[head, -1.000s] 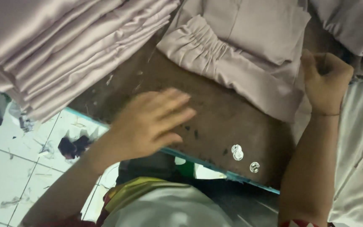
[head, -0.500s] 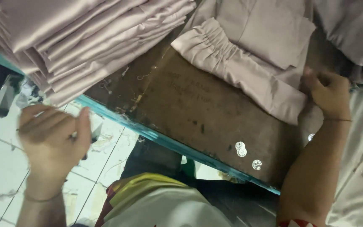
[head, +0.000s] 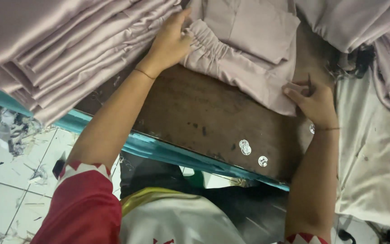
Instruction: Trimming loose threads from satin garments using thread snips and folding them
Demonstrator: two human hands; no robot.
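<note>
A pale mauve garment piece with a gathered elastic band lies on a dark brown wooden table. My left hand grips the gathered band at its left end. My right hand pinches the garment's lower right corner, with a small dark pointed tool between its fingers. A tall stack of folded mauve fabric sits to the left, right beside my left hand.
More mauve cloth is heaped at the upper right. White soiled cloth covers the surface on the right. Round white stickers mark the table near its teal front edge. Thread scraps litter the tiled floor.
My left hand rose from below the table's edge to the garment's gathered band. My right hand shifted down along the garment's right corner. The view moved closer.
</note>
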